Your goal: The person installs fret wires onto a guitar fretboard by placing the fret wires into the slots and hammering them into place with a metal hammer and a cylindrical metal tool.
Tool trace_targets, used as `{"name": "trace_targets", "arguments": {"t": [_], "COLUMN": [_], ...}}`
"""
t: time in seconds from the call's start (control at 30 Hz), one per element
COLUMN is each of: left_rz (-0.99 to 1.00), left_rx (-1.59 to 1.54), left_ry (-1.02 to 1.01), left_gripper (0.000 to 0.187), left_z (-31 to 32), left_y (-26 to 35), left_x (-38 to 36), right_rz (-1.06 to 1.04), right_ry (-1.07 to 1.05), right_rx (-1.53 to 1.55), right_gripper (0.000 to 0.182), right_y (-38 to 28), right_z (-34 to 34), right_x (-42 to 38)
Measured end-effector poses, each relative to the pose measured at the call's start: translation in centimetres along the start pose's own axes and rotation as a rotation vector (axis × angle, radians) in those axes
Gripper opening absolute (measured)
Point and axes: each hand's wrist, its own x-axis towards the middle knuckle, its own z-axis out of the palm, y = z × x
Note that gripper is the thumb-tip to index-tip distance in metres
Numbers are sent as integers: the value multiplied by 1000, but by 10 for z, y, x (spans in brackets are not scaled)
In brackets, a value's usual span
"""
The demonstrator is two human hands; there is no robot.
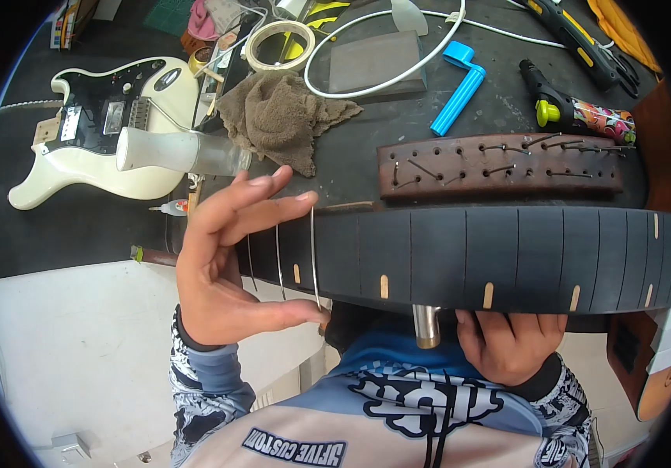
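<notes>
Across the middle lies a black guitar fretboard with thin slots and pale side inlays. My left hand reaches over its left end, pinching a curved fret wire at both ends between fingertip and thumb. Two more frets, including a silver fret, show to the left, under the hand. My right hand is closed below the fretboard's near edge, its fingers curled. Beside it a hammer's metal head sticks out; its handle is hidden behind the board.
Behind the fretboard stands a brown wooden block holding several cut wires. A blue string winder, brown cloth, tape roll and white cable lie farther back. A cream guitar body rests at left, cutters at upper right.
</notes>
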Motion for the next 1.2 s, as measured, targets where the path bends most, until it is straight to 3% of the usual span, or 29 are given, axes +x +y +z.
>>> {"name": "trace_targets", "arguments": {"t": [0.13, 0.63, 0.77, 0.93, 1.1, 1.17, 1.2], "left_rz": [4, 15, 44, -44, 49, -20, -30], "left_rx": [2, 69, 71, -55, -120, -102, -104], "left_ry": [-3, -52, -64, -17, 0, -55, -49], "left_gripper": [101, 68, 72, 98, 100, 112, 108], "left_z": [0, -6, -7, -3, -3, -5, -2], "left_y": [1, 2, 1, 3, 4, 6, 7], "left_x": [0, 3, 4, 3, 7, 6, 5], "right_rz": [-2, -10, -3, 3, 16, -8, -13], "right_ry": [104, 147, 134, 65, 31, 33, 29], "right_rx": [36, 22, 17, 86, 75, 81, 68], "right_gripper": [28, 30, 30, 32, 31, 29, 28], "right_y": [-2, -4, -5, -4, -9, -9, -7], "right_z": [-1, 2, 0, -8, -13, -14, -14], "right_x": [11, 11, 12, 22, 23, 26, 26]}}
